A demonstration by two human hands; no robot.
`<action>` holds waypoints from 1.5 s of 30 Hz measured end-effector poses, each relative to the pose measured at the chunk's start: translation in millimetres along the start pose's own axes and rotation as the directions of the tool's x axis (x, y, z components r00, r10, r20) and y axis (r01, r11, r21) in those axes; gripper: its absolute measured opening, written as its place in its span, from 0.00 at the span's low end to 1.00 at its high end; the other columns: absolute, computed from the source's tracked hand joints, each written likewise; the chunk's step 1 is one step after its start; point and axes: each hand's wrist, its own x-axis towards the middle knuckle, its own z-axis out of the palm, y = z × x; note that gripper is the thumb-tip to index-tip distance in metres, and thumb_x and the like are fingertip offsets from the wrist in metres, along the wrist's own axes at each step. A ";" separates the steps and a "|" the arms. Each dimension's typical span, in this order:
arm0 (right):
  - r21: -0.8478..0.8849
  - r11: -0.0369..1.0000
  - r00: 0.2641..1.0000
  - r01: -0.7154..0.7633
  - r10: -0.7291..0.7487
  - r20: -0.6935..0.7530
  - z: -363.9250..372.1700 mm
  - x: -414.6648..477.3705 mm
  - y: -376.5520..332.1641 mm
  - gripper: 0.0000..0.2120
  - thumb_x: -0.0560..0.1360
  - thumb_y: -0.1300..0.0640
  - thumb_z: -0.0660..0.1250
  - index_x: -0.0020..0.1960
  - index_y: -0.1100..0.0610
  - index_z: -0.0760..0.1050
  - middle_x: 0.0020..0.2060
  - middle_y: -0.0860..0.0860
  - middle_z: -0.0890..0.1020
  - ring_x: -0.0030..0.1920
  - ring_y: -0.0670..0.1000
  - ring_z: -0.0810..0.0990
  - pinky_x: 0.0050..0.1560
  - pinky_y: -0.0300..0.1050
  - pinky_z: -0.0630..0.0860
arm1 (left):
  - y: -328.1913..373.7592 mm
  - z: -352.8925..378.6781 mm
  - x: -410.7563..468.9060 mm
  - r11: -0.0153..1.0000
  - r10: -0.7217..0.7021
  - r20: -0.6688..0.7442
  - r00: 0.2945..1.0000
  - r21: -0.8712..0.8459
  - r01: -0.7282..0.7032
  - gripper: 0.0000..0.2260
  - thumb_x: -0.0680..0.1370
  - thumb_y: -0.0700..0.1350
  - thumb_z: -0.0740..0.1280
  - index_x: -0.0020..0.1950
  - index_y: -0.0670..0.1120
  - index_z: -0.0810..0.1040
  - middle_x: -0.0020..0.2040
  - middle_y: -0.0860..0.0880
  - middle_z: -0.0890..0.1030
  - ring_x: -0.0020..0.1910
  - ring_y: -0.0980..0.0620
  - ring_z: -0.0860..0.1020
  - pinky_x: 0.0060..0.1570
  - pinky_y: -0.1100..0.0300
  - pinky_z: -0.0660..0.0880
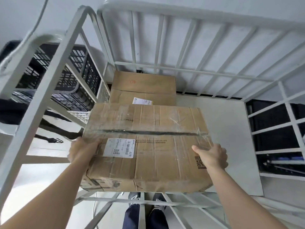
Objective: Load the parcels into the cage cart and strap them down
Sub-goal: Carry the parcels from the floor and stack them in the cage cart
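Note:
I hold a large taped cardboard parcel [148, 146] over the near side of the white cage cart [181, 14], above its pale floor [231, 138]. My left hand [82, 151] grips the parcel's left edge, thumb on top beside a white shipping label. My right hand [212, 156] grips its right edge near a printed QR code. A second cardboard parcel [143, 86] lies on the cart floor at the far left corner, against the back bars.
Black plastic crates [66, 76] stand outside the cart's left wall. A black strap with a hook [52, 140] lies on the floor at left. Dark gear shows through the right wall bars [280, 138]. My feet are under the near rail [143, 204].

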 end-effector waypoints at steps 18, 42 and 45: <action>0.006 0.998 0.994 0.069 -0.069 0.089 182.1 72.6 53.4 0.39 0.65 0.46 0.79 0.65 0.67 0.69 0.62 0.64 0.71 0.64 0.64 0.70 0.63 0.58 0.71 | -75.6 133.0 106.9 0.997 0.043 0.147 0.988 0.064 -0.053 0.44 0.61 0.68 0.72 0.65 0.41 0.67 0.61 0.40 0.73 0.59 0.38 0.75 0.56 0.38 0.75; -0.429 0.849 0.927 0.309 -0.168 0.336 192.4 82.0 53.3 0.44 0.71 0.43 0.73 0.77 0.58 0.55 0.67 0.57 0.69 0.66 0.58 0.71 0.60 0.53 0.75 | -68.4 165.7 95.6 0.807 0.123 0.286 0.950 0.528 -0.263 0.45 0.70 0.55 0.75 0.77 0.40 0.54 0.78 0.40 0.54 0.76 0.41 0.54 0.74 0.45 0.57; -0.427 0.815 0.904 0.392 -0.256 0.342 164.5 68.0 43.5 0.37 0.72 0.44 0.72 0.73 0.56 0.61 0.64 0.54 0.72 0.66 0.56 0.72 0.59 0.50 0.75 | -41.2 152.8 70.5 0.772 0.208 0.321 0.924 0.526 -0.357 0.43 0.71 0.54 0.74 0.77 0.41 0.55 0.77 0.42 0.57 0.76 0.42 0.56 0.74 0.45 0.59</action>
